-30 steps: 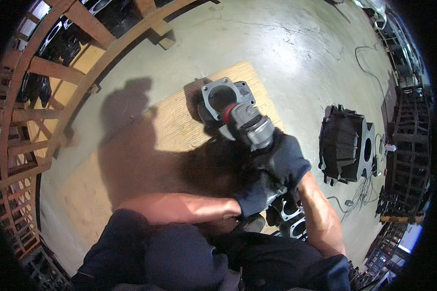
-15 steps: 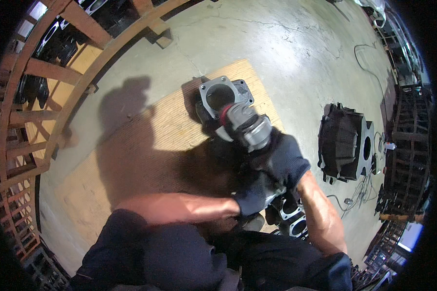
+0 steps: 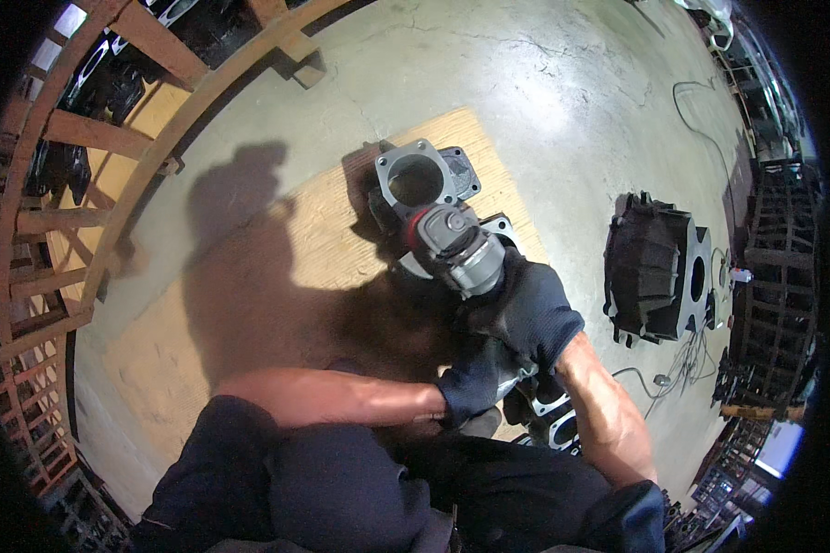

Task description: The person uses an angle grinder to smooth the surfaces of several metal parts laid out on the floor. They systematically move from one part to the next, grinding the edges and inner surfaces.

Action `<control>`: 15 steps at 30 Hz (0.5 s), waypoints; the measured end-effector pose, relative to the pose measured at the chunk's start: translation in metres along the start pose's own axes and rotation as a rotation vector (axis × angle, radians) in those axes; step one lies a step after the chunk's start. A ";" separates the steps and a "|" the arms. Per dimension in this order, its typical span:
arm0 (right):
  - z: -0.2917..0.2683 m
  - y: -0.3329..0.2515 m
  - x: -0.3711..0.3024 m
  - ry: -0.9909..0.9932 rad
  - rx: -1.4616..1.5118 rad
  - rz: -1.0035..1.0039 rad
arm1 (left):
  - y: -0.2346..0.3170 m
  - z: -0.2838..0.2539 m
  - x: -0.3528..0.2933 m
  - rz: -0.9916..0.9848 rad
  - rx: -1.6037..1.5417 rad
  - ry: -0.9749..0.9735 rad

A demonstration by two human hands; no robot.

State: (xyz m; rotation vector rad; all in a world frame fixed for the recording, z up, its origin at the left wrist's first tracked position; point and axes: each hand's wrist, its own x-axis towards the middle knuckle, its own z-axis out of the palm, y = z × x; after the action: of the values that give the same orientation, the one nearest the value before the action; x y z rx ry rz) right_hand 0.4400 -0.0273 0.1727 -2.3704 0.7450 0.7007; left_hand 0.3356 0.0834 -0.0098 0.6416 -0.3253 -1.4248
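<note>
An angle grinder [image 3: 468, 256], with a grey metal head and a red ring, is held in front of me. My right hand [image 3: 533, 309], in a dark glove, is wrapped round it just behind the head. Lower and further left, my gloved left hand [image 3: 475, 382] is closed round its rear part, the fingers partly hidden. Just beyond the grinder head stands a dark metal casting [image 3: 444, 164] with a pale square flange and a round bore. The grinder covers part of that casting; whether its disc touches metal I cannot tell.
The casting stands on a wooden board [image 3: 332, 240] on the concrete floor. More flanged castings [image 3: 563, 429] lie beside my right forearm. A large finned casting [image 3: 653, 272] stands to the right, near a loose cable [image 3: 673, 380]. A rust-brown metal rack [image 3: 92, 134] curves along the left.
The grinder and both hands have shifted slightly left. Another corner of pale flange now shows to the right of the grinder head.
</note>
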 end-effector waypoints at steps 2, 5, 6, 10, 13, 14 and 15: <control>0.000 0.024 0.008 0.084 0.029 -0.010 | 0.018 0.003 0.010 -0.002 0.338 -0.027; -0.013 0.042 0.019 0.145 0.118 0.043 | 0.065 0.018 0.026 0.172 0.697 0.113; -0.018 0.042 0.019 0.159 0.124 0.040 | 0.081 0.024 0.031 0.194 0.770 0.171; -0.014 0.048 0.018 0.141 0.091 -0.010 | 0.098 0.032 0.024 0.174 0.942 0.084; -0.001 0.035 0.001 0.144 -0.047 -0.090 | 0.012 0.020 0.023 0.067 0.622 0.097; 0.008 0.023 0.001 0.103 -0.036 -0.135 | -0.042 0.001 0.022 -0.064 0.479 0.086; 0.008 0.023 0.000 0.025 -0.114 -0.092 | -0.032 0.007 0.020 -0.016 0.481 0.129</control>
State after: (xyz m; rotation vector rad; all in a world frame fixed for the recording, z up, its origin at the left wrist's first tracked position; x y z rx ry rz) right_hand 0.4233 -0.0382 0.1592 -2.5030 0.6173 0.6926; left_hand 0.3083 0.0614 -0.0269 1.1228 -0.5691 -1.3191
